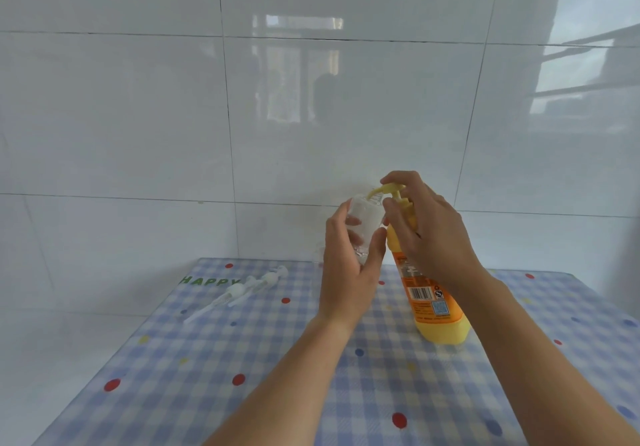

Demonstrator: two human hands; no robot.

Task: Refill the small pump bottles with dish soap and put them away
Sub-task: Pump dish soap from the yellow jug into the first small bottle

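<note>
My left hand [348, 265] grips a small clear bottle [365, 218] and holds it up with its open mouth under the yellow nozzle. The big yellow dish soap bottle [433, 303] stands on the table with its barcode label facing me. My right hand [433, 234] is wrapped round its neck, with a finger on top of the yellow pump head [389, 189]. Two white pump tops with long clear tubes [239, 291] lie on the table to the left. Another clear bottle [318, 255] shows faintly behind my left hand.
The table [194, 376] wears a blue and white checked cloth with coloured dots and the word HAPPY at its back left. A glossy white tiled wall [311, 99] stands right behind it. The table's left edge runs diagonally towards me.
</note>
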